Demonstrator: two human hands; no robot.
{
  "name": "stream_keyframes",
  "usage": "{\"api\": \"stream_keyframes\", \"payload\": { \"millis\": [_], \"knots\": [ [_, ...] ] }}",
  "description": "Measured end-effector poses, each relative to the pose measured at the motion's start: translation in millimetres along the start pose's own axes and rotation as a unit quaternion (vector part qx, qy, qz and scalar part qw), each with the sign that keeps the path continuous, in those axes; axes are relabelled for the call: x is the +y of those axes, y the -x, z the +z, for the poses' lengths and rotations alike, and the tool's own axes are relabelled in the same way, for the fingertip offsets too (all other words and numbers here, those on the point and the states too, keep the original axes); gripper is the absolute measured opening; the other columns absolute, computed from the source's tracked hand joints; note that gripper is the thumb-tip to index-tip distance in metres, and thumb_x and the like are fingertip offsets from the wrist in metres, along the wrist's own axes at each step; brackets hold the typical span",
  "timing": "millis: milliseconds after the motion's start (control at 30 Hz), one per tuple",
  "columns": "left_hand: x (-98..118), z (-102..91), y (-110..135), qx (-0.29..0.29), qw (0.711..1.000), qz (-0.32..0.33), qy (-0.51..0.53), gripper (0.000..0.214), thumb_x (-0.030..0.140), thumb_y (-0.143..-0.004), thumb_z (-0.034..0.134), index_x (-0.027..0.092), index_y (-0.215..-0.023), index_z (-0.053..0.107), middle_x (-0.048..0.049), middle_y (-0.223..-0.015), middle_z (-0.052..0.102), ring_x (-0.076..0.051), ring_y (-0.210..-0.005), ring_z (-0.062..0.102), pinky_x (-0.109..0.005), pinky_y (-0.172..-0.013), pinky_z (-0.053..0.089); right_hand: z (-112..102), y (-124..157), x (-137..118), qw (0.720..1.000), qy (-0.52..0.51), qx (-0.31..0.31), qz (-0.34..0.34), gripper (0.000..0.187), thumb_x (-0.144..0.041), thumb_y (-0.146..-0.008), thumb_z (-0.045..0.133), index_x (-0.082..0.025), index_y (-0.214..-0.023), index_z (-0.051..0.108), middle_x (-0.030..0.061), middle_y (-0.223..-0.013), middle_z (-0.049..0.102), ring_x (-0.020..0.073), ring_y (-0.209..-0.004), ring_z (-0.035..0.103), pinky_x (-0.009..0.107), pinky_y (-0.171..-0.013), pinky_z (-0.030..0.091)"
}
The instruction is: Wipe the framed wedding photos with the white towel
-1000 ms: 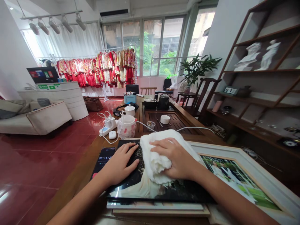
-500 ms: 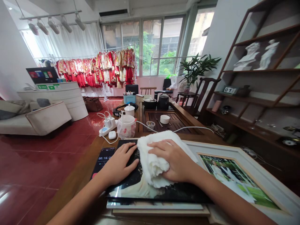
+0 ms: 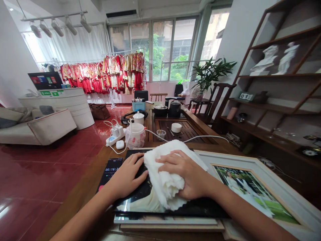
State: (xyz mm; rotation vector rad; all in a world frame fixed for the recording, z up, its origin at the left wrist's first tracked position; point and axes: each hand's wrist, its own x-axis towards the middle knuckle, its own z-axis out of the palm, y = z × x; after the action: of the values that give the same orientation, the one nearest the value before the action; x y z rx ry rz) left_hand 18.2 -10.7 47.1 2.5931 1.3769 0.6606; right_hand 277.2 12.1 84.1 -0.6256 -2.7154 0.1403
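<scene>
A dark, glossy photo panel [image 3: 136,201] lies on a stack of framed pictures at the table's near edge. On its left part rests my left hand [image 3: 127,175], flat with the fingers spread. My right hand [image 3: 184,174] is closed around a bunched white towel [image 3: 156,160] and presses it onto the panel's surface. The towel covers much of the panel's middle, so most of the printed picture is hidden. Just right of the towel lies a white-framed wedding photo [image 3: 250,190].
Left of the panel lies a phone [image 3: 112,170] showing a timer. Beyond it are a power strip [image 3: 115,135], a white earbud case [image 3: 120,144] and a bagged cup [image 3: 136,135]. A white cable [image 3: 200,136] crosses the table by a small white bowl [image 3: 176,127].
My right hand and the towel have shifted slightly toward me and a little left across the panel. My left hand stays in place.
</scene>
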Motion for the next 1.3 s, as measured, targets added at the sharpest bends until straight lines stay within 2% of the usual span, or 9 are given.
{"api": "stream_keyframes", "payload": {
  "millis": [100,167,500,600,767,1000,1100,1300],
  "knots": [
    [0.7,-0.9,-1.5,0.000,1.000,0.004,-0.001,0.039,0.035,-0.098,0.047,0.025,-0.136,0.048,-0.0071,-0.144,0.044,-0.024,-0.133,0.042,-0.044,-0.113,0.035,-0.5,-1.3,-1.4,0.999,-0.023,-0.008,-0.037,0.050,-0.030,-0.064,0.063,-0.026,-0.113,0.059,0.0044,-0.135,0.056,0.0260,-0.116,0.054,0.046,-0.103,0.026],
    [0.8,-1.0,-2.4,-0.002,1.000,0.004,-0.002,0.039,0.035,-0.098,0.046,0.025,-0.136,0.048,-0.0069,-0.144,0.044,-0.024,-0.133,0.042,-0.043,-0.114,0.035,0.3,-2.0,-1.4,0.999,-0.024,-0.004,-0.031,0.049,-0.029,-0.064,0.063,-0.026,-0.112,0.060,0.0045,-0.134,0.057,0.0257,-0.116,0.055,0.045,-0.102,0.027],
    [-1.4,1.3,2.5,-0.006,1.000,-0.019,-0.003,0.049,0.041,-0.098,0.045,0.025,-0.145,0.039,-0.0073,-0.147,0.042,-0.024,-0.134,0.041,-0.043,-0.114,0.034,8.0,-1.2,3.3,0.989,0.064,0.039,0.128,0.052,-0.029,-0.067,0.063,-0.025,-0.118,0.059,0.0069,-0.135,0.056,0.0291,-0.119,0.051,0.049,-0.102,0.029],
    [-1.0,0.8,3.6,-0.008,1.000,-0.021,0.001,0.050,0.041,-0.098,0.045,0.026,-0.145,0.038,-0.0071,-0.147,0.041,-0.024,-0.134,0.041,-0.043,-0.114,0.033,9.7,-1.4,5.7,0.985,0.079,0.043,0.148,0.051,-0.032,-0.069,0.064,-0.024,-0.119,0.059,0.0083,-0.137,0.055,0.0301,-0.120,0.051,0.050,-0.101,0.029],
    [-1.0,0.8,2.5,-0.006,1.000,-0.017,0.004,0.049,0.041,-0.098,0.045,0.025,-0.144,0.039,-0.0072,-0.146,0.042,-0.025,-0.134,0.041,-0.044,-0.114,0.033,7.1,-0.1,6.7,0.993,0.052,0.025,0.105,0.050,-0.031,-0.068,0.064,-0.025,-0.118,0.060,0.0085,-0.136,0.055,0.0302,-0.120,0.051,0.051,-0.102,0.027],
    [-0.6,0.8,-3.0,0.006,1.000,0.006,0.009,0.042,0.034,-0.097,0.049,0.027,-0.138,0.046,-0.0063,-0.143,0.045,-0.025,-0.132,0.043,-0.045,-0.113,0.036,0.6,-2.0,0.6,1.000,-0.010,-0.006,-0.011,0.048,-0.029,-0.065,0.064,-0.026,-0.114,0.060,0.0069,-0.135,0.056,0.0289,-0.115,0.054,0.049,-0.101,0.028],
    [-0.3,0.8,-4.0,0.005,1.000,0.005,0.009,0.041,0.034,-0.097,0.048,0.026,-0.138,0.047,-0.0066,-0.143,0.045,-0.025,-0.133,0.042,-0.044,-0.113,0.035,0.8,-2.5,0.1,1.000,-0.016,-0.008,-0.012,0.049,-0.028,-0.065,0.063,-0.026,-0.115,0.060,0.0056,-0.136,0.056,0.0276,-0.116,0.054,0.048,-0.102,0.027],
    [-1.4,1.6,0.8,-0.005,1.000,-0.012,0.006,0.047,0.038,-0.097,0.047,0.024,-0.142,0.042,-0.0074,-0.146,0.043,-0.025,-0.133,0.042,-0.044,-0.114,0.034,-0.5,0.1,4.0,1.000,0.004,0.005,0.029,0.049,-0.025,-0.066,0.064,-0.026,-0.115,0.060,0.0071,-0.135,0.056,0.0275,-0.117,0.054,0.048,-0.103,0.028]
  ]
}}
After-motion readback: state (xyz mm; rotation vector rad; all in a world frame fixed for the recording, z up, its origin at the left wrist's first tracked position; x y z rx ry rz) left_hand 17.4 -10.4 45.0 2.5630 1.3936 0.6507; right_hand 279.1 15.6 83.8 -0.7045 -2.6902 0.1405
